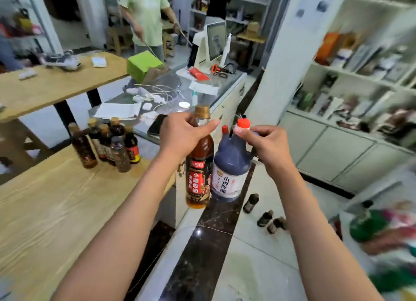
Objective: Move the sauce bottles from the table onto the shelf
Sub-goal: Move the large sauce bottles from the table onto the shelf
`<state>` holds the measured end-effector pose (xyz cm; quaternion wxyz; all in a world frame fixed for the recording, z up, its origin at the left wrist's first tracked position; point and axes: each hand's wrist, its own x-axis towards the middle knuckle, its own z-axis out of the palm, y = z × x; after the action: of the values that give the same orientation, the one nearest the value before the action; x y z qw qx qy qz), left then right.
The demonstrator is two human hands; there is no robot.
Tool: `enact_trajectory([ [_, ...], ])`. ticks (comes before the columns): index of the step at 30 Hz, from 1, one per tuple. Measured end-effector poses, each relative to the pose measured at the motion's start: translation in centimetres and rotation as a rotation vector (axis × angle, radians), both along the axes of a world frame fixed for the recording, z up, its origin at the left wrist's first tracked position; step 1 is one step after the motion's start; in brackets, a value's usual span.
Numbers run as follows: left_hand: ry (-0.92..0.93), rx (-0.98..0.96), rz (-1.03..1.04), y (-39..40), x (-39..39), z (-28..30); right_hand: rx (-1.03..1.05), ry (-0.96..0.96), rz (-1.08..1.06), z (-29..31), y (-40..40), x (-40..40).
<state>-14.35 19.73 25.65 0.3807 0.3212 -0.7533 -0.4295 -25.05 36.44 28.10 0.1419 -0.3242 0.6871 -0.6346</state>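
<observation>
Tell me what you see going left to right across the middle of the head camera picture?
Bottle cluster on the table → left hand holding the oil bottle → vinegar jug → right hand → white shelf.

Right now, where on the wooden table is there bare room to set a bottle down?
The wooden table is bare along its near stretch, from the left forearm back to the bottle cluster. The far corner, around that cluster, is crowded.
</observation>
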Motion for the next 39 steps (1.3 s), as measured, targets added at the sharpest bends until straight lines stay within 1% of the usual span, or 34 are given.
enact_trajectory([
  [4,0.049,-0.007,-0.167,7.5,-5.9,2.4,-0.056,0.022,-0.143,2.0,8.5,-3.8],
  [10,0.079,-0.112,-0.367,18.5,-15.4,5.7,-0.102,0.045,-0.349,5.3,21.4,-8.9],
  [13,0.084,-0.161,-0.483,25.4,-20.0,6.6,-0.134,0.074,-0.481,6.5,28.2,-11.1],
  [17,0.137,-0.192,-0.626,34.5,-25.2,7.4,-0.159,0.112,-0.670,7.7,36.7,-13.7],
  [22,0.219,-0.200,-0.771,44.3,-30.8,8.7,-0.148,0.188,-0.822,8.9,45.8,-16.5],
  [30,0.326,-0.124,-0.951,55.7,-39.4,11.8,-0.141,0.309,-1.033,12.5,55.3,-21.2],
  [32,0.348,-0.128,-1.008,57.9,-41.8,12.9,-0.146,0.298,-1.116,13.6,57.2,-22.8],
  [35,0.399,-0.115,-1.102,60.9,-45.8,14.5,-0.166,0.218,-1.217,15.2,59.4,-25.5],
  [39,0.425,-0.124,-1.164,64.4,-52.0,15.6,-0.167,0.246,-1.303,16.3,61.5,-29.4],
])
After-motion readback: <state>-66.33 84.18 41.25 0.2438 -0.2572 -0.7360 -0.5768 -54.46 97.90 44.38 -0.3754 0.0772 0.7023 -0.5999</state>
